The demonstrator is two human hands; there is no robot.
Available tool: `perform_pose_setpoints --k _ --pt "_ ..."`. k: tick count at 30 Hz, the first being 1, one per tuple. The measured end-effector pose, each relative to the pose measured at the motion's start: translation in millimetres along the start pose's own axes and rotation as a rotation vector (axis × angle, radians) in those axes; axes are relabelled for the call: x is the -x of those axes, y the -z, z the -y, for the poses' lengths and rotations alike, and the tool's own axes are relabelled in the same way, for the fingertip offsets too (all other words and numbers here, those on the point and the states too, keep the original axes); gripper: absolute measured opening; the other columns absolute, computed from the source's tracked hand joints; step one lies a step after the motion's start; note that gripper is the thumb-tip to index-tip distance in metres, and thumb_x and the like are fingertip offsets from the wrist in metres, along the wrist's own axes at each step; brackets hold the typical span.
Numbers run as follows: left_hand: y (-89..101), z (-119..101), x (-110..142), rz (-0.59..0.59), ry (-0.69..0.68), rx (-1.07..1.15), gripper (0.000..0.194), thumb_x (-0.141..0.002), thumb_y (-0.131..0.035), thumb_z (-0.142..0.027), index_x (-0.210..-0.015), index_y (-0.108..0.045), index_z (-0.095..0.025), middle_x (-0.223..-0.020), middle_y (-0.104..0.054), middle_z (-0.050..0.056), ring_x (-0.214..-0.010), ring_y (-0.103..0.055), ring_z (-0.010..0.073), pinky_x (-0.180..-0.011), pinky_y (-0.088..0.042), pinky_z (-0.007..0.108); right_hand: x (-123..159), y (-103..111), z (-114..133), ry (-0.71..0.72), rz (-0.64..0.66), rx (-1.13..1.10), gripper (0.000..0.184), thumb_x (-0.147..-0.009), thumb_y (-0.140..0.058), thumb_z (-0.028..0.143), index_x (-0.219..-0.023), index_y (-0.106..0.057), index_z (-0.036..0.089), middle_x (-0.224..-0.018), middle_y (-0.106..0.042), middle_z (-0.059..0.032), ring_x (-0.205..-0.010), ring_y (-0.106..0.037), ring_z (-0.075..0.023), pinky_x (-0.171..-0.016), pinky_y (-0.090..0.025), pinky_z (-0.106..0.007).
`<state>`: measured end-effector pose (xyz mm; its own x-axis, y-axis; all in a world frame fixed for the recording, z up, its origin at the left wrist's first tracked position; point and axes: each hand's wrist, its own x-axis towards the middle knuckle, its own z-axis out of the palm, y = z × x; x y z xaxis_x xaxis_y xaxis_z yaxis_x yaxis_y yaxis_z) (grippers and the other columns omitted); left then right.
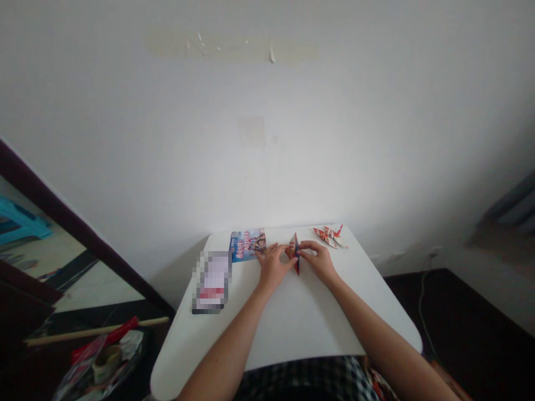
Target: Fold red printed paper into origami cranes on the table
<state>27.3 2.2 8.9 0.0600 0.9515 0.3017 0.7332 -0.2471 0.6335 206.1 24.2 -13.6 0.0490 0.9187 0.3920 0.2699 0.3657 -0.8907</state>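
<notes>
Between my two hands, over the far half of the white table point(301, 328), is a piece of folded paper point(295, 245) with red, white and dark blue print and pointed ends at top and bottom. My left hand point(275, 264) pinches its left side, its other fingers reaching toward a blue printed leaflet point(244, 245). From the right, my right hand point(320, 259) grips the paper's other edge with thumb and fingers. Just beyond that hand lies a red and white folded paper figure point(332, 235), touched by neither hand. The fingers partly cover the folded paper.
A phone point(212, 281), blurred out, lies at the table's left. The wall point(267, 184) rises directly behind the table. On the floor at left are a wooden stick point(144, 323) and a plastic bag point(100, 362). A cable point(422, 301) runs down at right.
</notes>
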Motion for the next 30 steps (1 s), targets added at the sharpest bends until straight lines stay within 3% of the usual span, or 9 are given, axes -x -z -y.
perform_pose_setpoints --k 5,9,14,23,30 --pt "1.9 -2 0 0.023 0.016 0.009 0.038 -0.083 -0.075 -0.035 -0.121 -0.068 -0.032 -0.134 -0.069 0.006 -0.138 -0.05 0.0307 -0.12 -0.01 0.075 -1 1 1 0.015 0.012 -0.011 0.027 -0.076 -0.072 0.039 -0.096 -0.073 0.021 -0.096 -0.078 -0.0061 -0.093 -0.072 -0.0242 -0.095 -0.053 -0.041" --pt "2.1 4 -2 0.035 -0.044 0.017 0.038 -0.086 -0.072 -0.034 -0.124 -0.067 -0.032 -0.133 -0.07 0.005 -0.133 -0.056 0.0285 -0.121 -0.002 0.074 -1 4 -1 0.03 -0.01 0.059 0.033 -0.078 -0.07 0.035 -0.108 -0.072 0.022 -0.093 -0.078 -0.005 -0.095 -0.071 -0.0248 -0.098 -0.05 -0.044" --pt "1.9 15 -7 0.09 -0.106 0.019 0.042 -0.089 -0.067 -0.034 -0.13 -0.065 -0.033 -0.137 -0.068 0.006 -0.137 -0.053 0.0277 -0.124 -0.003 0.069 -3 8 -7 0.09 -0.016 0.176 0.035 -0.08 -0.069 0.029 -0.114 -0.074 0.024 -0.096 -0.078 -0.0051 -0.099 -0.069 -0.0254 -0.099 -0.048 -0.044" --pt "6.6 27 -12 0.149 -0.085 -0.082 0.036 -0.093 -0.061 -0.031 -0.124 -0.069 -0.048 -0.138 -0.068 -0.002 -0.144 -0.044 0.0307 -0.117 0.001 0.078 -6 17 -10 0.239 0.132 0.312 0.047 -0.081 -0.063 0.012 -0.124 -0.072 0.029 -0.096 -0.075 -0.0037 -0.097 -0.064 -0.0226 -0.098 -0.048 -0.042" --pt "14.8 31 -14 0.166 -0.065 -0.158 0.037 -0.091 -0.065 -0.029 -0.119 -0.071 -0.051 -0.139 -0.068 -0.003 -0.145 -0.042 0.0323 -0.116 -0.006 0.08 -4 19 -9 0.263 0.236 0.444 0.042 -0.081 -0.062 0.008 -0.113 -0.079 0.031 -0.095 -0.07 -0.0073 -0.096 -0.06 -0.0238 -0.091 -0.05 -0.04"
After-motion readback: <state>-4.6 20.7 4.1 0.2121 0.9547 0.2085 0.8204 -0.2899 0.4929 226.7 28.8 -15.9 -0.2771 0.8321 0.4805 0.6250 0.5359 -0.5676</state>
